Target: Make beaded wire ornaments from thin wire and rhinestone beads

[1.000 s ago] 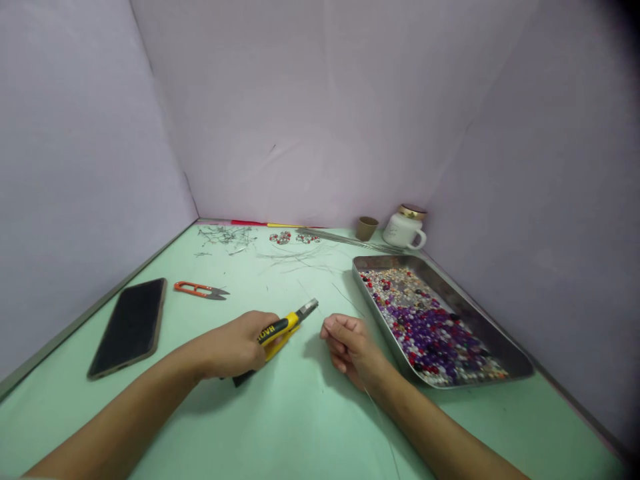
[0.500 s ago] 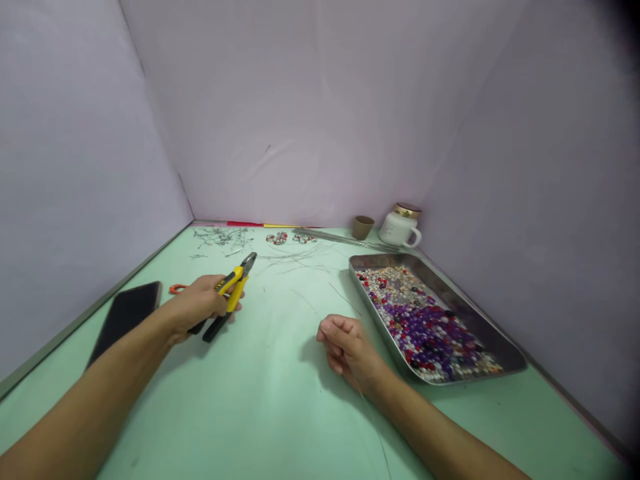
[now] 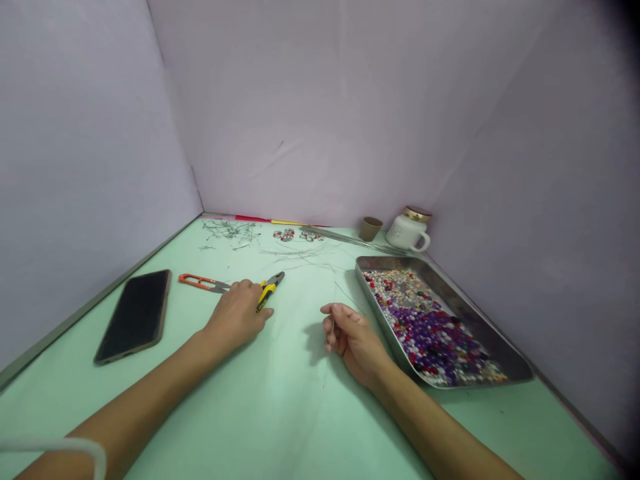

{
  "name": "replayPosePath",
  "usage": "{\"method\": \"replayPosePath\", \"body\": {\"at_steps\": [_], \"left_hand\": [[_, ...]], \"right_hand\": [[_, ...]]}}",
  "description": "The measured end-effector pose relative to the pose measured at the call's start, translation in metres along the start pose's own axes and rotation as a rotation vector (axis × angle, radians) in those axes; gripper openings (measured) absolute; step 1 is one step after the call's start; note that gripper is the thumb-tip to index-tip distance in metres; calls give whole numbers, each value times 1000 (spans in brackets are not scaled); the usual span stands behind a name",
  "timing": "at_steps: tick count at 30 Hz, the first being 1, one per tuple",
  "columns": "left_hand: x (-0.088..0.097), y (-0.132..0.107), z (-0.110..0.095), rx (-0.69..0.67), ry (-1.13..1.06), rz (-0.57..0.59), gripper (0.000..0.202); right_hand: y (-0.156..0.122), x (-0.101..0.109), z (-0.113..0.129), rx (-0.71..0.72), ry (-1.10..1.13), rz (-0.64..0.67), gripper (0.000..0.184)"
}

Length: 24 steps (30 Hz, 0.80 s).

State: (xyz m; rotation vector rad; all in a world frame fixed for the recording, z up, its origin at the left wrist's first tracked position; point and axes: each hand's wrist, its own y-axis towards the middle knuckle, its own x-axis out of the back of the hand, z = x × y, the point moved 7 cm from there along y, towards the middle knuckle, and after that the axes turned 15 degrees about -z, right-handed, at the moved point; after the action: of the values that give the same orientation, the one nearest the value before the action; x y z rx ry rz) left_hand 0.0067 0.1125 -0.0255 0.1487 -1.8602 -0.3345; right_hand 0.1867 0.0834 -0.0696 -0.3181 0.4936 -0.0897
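Note:
My left hand (image 3: 240, 312) lies palm down over the handles of yellow-and-black pliers (image 3: 270, 288), its fingers bent around them and its thumb beside the grip. The plier jaws point away to the right, low over the green tabletop. Orange-handled thread snips (image 3: 198, 281) rest just left of that hand, their blade tips close to its fingers. My right hand (image 3: 353, 337) is closed loosely with curled fingers, thumb against the index finger. Whatever is in that pinch is too small to make out. Beside it stands a metal tray (image 3: 387, 331) of purple, red and pearly beads (image 3: 433, 327).
A phone (image 3: 135, 317) lies at the left. Along the back are cut wire bits (image 3: 233, 232), red-and-clear beaded pieces (image 3: 284, 235), a bundle of long wires (image 3: 350, 239), a brown cup (image 3: 371, 229) and a lidded white mug (image 3: 407, 231). A white cord (image 3: 65, 443) crosses my left forearm.
My left hand has moved right and turned palm down, bringing the pliers down to the table. The snips now show more fully. My right hand's fingers have loosened slightly.

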Motion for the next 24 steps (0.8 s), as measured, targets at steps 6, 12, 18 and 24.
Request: {"method": "replayPosePath", "body": {"at_steps": [6,12,18,24], "left_hand": [[19,-6,-30,-4,-369,-92,23],[0,-31,-64,126,-797,316,17],[-5,-38,-70,302,-1065,422,10],[-18,-20,-38,481,-1263,323,11]], "right_hand": [[-4,-8,-4,-40,15,13,23],[-11,-18,-11,-20,-45,36,25],[-15,-25,-12,4,-118,59,31],[-49,-31,30,243,-119,-78,23]]}}
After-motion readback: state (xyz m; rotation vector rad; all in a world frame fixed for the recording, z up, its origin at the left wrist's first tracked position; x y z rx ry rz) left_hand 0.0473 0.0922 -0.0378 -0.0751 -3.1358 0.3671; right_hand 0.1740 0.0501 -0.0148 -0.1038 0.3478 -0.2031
